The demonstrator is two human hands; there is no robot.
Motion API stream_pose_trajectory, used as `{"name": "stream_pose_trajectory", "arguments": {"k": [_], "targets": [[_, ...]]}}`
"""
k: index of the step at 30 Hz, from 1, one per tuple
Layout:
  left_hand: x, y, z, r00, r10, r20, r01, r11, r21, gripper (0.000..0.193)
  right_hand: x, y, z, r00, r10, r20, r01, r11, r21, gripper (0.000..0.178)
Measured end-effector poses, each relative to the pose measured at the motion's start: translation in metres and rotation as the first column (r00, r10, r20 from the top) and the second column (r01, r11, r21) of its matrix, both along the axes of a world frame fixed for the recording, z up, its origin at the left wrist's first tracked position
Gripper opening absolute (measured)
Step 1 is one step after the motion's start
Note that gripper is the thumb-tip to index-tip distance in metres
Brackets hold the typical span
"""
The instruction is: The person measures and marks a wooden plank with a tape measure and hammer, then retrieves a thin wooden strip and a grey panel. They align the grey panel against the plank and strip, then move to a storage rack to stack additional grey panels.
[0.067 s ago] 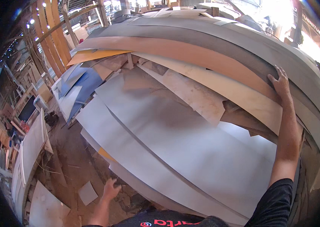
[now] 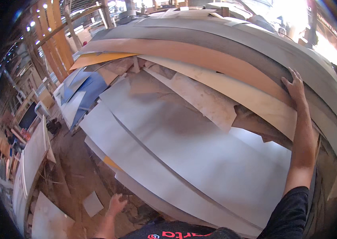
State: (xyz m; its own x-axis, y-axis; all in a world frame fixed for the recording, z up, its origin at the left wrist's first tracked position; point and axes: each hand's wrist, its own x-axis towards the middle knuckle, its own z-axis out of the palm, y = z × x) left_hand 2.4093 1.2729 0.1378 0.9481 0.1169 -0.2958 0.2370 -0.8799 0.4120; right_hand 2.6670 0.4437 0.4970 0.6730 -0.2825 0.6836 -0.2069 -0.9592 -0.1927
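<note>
My right hand (image 2: pixel 294 87) rests on the right part of a stack of long, bowed sheets, its fingers spread over a dark grey sheet (image 2: pixel 216 47). Just beneath that lies an orange-brown sheet (image 2: pixel 200 57), with a cream sheet (image 2: pixel 224 79) below it. In front of me slope large pale grey-white sheets (image 2: pixel 200 135), overlapping with their long edges apart. My left hand (image 2: pixel 117 204) hangs low beside their near edge, fingers loosely apart and nothing visible in them. Whether it touches anything I cannot tell.
Blue and white offcuts (image 2: pixel 81 93) lie beyond the sheets' left end. On the dirt floor are a small square piece (image 2: pixel 93 204) and a larger pale board (image 2: pixel 49 219). Another pale panel (image 2: pixel 31 159) leans at the left. Wooden posts (image 2: pixel 53 40) rise behind.
My left hand has shifted slightly lower and its fingers have loosened a little. My right hand stays at the same place on the stack.
</note>
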Motion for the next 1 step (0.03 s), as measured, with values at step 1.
{"name": "stream_pose_trajectory", "arguments": {"k": [1], "targets": [[0.0129,-0.0015,-0.0022,0.999,-0.037,-0.006,0.037,0.999,-0.001,0.062,-0.0066,-0.0087,-0.0014,0.999,0.014,0.031,-0.014,1.0,0.002,0.063]]}}
